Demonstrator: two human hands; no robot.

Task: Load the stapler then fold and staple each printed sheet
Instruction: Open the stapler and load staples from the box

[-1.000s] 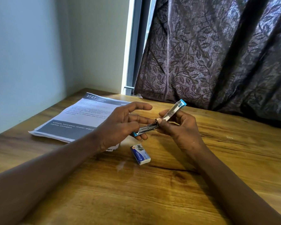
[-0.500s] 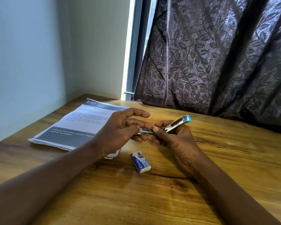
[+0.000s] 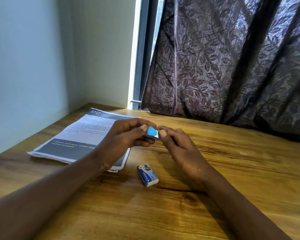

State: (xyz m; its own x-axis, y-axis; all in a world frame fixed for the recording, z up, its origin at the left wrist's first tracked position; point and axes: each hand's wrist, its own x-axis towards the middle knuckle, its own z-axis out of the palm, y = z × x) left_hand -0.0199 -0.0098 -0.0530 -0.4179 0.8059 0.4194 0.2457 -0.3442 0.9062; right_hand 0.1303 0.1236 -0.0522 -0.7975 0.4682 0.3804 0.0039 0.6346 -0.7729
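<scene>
A small stapler (image 3: 152,132) with a blue end cap and metal body is held above the wooden table between both hands. My left hand (image 3: 126,135) grips it with fingers curled round it, thumb beside the blue cap. My right hand (image 3: 177,146) pinches its metal end from the right. Most of the stapler is hidden by the fingers. A stack of printed sheets (image 3: 83,135) lies flat at the left, partly under my left wrist. A small box of staples (image 3: 147,174) lies on the table below the hands.
The wooden table (image 3: 232,170) runs to a pale wall on the left and a dark patterned curtain (image 3: 232,66) at the back. A window frame (image 3: 139,66) shows beside the curtain.
The stapler's raised top arm has come down; the stapler now looks closed, with its blue cap facing me. Both hands have drawn closer together round it.
</scene>
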